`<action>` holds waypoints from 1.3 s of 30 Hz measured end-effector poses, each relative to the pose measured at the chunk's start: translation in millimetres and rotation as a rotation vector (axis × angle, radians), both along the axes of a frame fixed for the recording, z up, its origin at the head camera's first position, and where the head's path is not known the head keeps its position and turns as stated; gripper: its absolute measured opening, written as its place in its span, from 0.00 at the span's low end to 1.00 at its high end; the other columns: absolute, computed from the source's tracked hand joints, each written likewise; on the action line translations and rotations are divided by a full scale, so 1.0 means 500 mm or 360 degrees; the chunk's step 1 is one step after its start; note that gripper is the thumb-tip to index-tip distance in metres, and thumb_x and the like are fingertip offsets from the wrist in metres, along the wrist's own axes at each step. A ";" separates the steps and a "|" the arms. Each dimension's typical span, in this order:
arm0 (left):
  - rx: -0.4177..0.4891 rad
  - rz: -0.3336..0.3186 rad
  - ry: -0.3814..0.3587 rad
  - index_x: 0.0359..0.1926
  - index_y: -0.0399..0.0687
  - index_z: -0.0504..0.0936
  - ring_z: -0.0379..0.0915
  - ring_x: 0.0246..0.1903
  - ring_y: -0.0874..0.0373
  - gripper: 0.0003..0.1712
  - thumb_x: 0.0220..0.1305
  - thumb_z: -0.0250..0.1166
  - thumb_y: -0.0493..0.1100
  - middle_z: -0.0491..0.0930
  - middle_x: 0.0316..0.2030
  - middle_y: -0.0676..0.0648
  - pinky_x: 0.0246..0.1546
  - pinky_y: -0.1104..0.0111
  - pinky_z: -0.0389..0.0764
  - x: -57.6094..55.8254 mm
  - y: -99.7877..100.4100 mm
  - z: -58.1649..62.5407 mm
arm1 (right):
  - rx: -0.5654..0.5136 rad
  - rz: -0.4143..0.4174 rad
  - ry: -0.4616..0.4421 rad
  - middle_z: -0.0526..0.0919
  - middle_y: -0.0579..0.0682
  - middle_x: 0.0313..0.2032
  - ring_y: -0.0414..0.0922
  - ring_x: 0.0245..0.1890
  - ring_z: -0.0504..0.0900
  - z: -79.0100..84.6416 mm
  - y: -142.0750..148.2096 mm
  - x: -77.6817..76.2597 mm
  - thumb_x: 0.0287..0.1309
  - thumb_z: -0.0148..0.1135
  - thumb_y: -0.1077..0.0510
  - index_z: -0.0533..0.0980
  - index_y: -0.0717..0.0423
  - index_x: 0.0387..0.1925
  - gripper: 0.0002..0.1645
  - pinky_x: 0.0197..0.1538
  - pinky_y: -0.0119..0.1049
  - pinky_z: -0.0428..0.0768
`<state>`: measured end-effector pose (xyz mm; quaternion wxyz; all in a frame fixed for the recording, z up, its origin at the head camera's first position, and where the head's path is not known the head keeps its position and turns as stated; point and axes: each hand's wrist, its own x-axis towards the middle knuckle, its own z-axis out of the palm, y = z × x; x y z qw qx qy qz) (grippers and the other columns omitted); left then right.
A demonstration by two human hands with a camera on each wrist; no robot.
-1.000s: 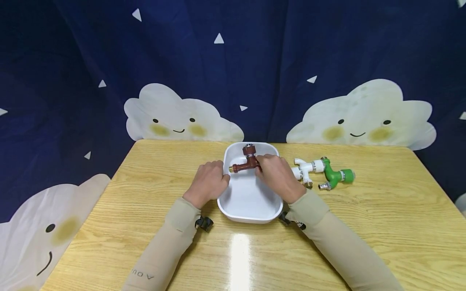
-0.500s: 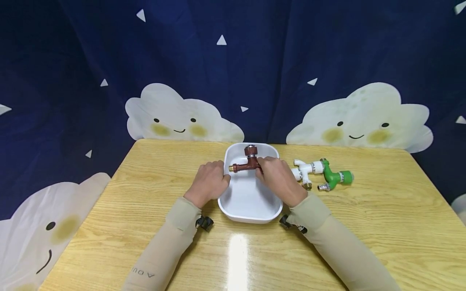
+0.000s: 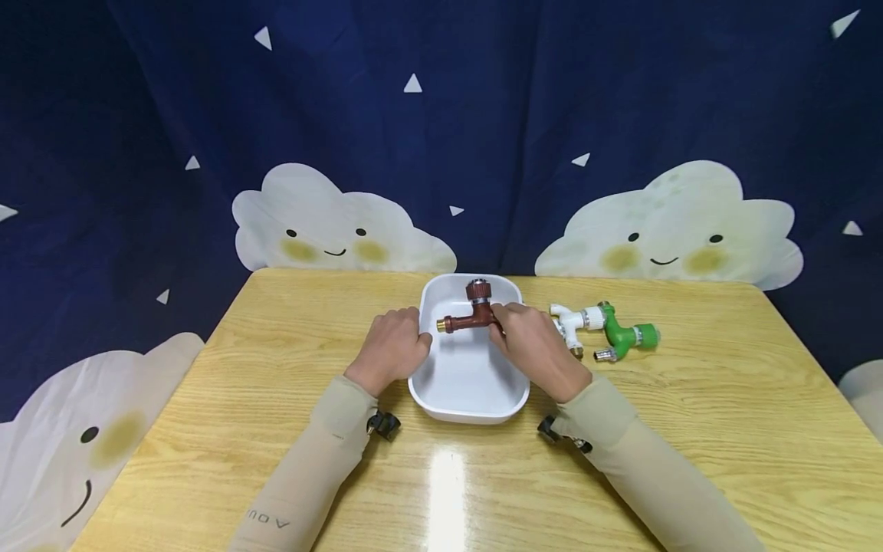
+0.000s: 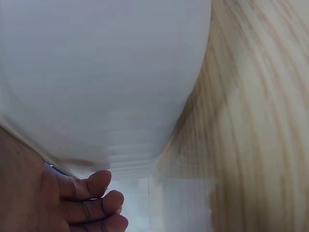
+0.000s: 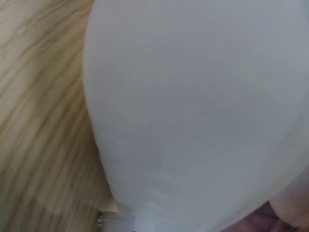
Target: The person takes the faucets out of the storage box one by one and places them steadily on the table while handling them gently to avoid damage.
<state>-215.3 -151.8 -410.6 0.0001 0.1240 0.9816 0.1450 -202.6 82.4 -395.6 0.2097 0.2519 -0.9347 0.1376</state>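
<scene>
A white plastic basin (image 3: 469,391) stands on the table. My left hand (image 3: 392,345) grips its left rim, thumb on top; in the left wrist view curled fingers (image 4: 99,183) show beside the basin's outer wall (image 4: 106,96). My right hand (image 3: 538,341) holds a brown tap (image 3: 479,313) by its right end, which the fingers hide. The tap overlaps the far half of the basin, its ribbed knob up and its brass threaded end pointing left. In the right wrist view the basin's wall (image 5: 193,96) fills most of the frame, with a bit of hand (image 5: 292,208) at the lower right.
Right of the basin lie a white tap (image 3: 574,323), partly hidden behind my right hand, and a green tap (image 3: 624,337). Both rest on the wooden table (image 3: 724,383). A dark blue curtain (image 3: 483,115) with clouds hangs behind the table's far edge.
My right hand and the brown tap have shifted slightly to the right relative to the basin, covering more of the white tap. My left hand stays on the rim.
</scene>
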 end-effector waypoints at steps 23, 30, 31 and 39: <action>0.0023 0.0010 -0.0006 0.41 0.38 0.78 0.73 0.37 0.47 0.16 0.71 0.52 0.47 0.77 0.33 0.44 0.50 0.54 0.74 0.002 -0.001 -0.002 | -0.0063 0.0064 0.0061 0.89 0.58 0.34 0.48 0.27 0.86 0.001 0.029 0.023 0.63 0.67 0.60 0.83 0.66 0.46 0.13 0.29 0.43 0.83; 0.0016 0.0017 -0.0019 0.45 0.37 0.78 0.73 0.38 0.47 0.18 0.71 0.51 0.48 0.78 0.34 0.43 0.50 0.54 0.75 0.003 0.001 -0.001 | -0.0072 0.0067 0.0099 0.90 0.60 0.37 0.52 0.31 0.89 0.002 0.040 0.032 0.63 0.67 0.60 0.83 0.68 0.49 0.17 0.31 0.46 0.85; 0.0015 0.0019 -0.0023 0.45 0.37 0.78 0.73 0.38 0.47 0.19 0.71 0.51 0.48 0.78 0.34 0.43 0.50 0.54 0.75 0.003 0.001 -0.001 | -0.0074 0.0070 0.0106 0.90 0.60 0.37 0.52 0.31 0.89 0.002 0.042 0.033 0.63 0.67 0.60 0.83 0.68 0.49 0.16 0.31 0.46 0.85; 0.0032 0.0025 -0.0009 0.43 0.37 0.78 0.73 0.37 0.47 0.18 0.71 0.50 0.48 0.77 0.33 0.43 0.49 0.54 0.74 0.002 0.000 -0.007 | -0.0068 0.0106 0.0131 0.90 0.59 0.37 0.50 0.31 0.89 -0.002 0.053 0.042 0.64 0.67 0.60 0.83 0.65 0.49 0.15 0.31 0.44 0.86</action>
